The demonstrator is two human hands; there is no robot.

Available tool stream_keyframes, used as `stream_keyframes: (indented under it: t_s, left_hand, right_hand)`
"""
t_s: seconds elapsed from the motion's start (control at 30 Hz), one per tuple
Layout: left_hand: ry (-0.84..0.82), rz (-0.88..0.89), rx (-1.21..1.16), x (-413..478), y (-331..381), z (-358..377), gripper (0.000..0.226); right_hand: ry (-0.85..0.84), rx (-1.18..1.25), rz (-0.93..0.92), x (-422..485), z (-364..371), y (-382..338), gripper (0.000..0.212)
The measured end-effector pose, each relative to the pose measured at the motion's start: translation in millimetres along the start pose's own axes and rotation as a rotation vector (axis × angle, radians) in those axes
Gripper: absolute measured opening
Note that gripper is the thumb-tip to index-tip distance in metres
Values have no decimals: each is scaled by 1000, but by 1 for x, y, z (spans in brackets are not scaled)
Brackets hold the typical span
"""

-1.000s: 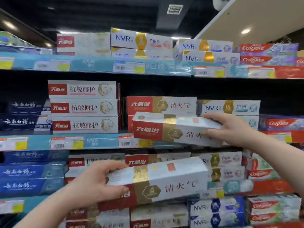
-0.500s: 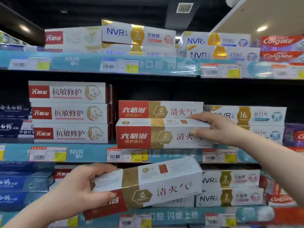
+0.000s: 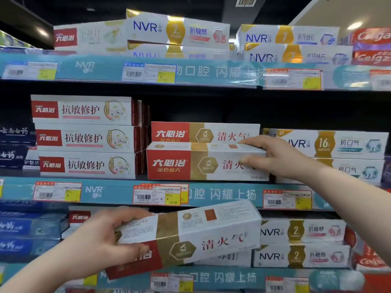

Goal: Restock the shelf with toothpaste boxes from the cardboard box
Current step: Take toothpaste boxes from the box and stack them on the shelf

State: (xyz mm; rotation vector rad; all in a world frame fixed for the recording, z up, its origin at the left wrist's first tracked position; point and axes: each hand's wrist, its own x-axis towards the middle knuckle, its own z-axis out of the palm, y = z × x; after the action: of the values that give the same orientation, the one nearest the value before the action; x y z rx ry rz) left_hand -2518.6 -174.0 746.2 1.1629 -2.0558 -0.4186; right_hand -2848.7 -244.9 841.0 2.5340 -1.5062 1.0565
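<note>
My right hand [image 3: 277, 156] grips the right end of a red, gold and white toothpaste box [image 3: 190, 163] that lies flat on the middle shelf [image 3: 105, 192], in front of an identical box [image 3: 203, 132] behind it. Lower down, my left hand [image 3: 101, 240] holds the left end of a second identical toothpaste box [image 3: 196, 235], tilted and in the air in front of the lower shelf. The cardboard box is out of view.
Left of the placed box stands a stack of three white and red boxes [image 3: 84, 137]. NVR boxes [image 3: 330, 144] lie to its right. The upper shelf [image 3: 190, 70] carries more NVR boxes, and dark blue boxes [image 3: 17, 144] sit at the far left.
My right hand has pushed its box from mid-air onto the middle shelf, square against the row. The left hand has kept its box low, and the view has shifted up and closer.
</note>
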Motion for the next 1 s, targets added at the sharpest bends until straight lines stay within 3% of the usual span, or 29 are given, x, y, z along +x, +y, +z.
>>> stream_keyframes:
  t_s: [0.27, 0.5, 0.73, 1.0]
  left_hand:
    - [1, -35, 47, -3, 0, -2, 71]
    - [-55, -25, 9, -6, 6, -5, 64]
    - [-52, 4, -6, -4, 7, -7, 58]
    - [-24, 20, -60, -1, 11, -11, 67]
  right_hand:
    - [-41, -25, 23, 10, 8, -1, 55]
    - [-196, -177, 37, 9, 4, 1, 58]
    - [-82, -249, -18, 6, 5, 2, 52]
    - [-17, -223, 34, -1, 10, -2, 57]
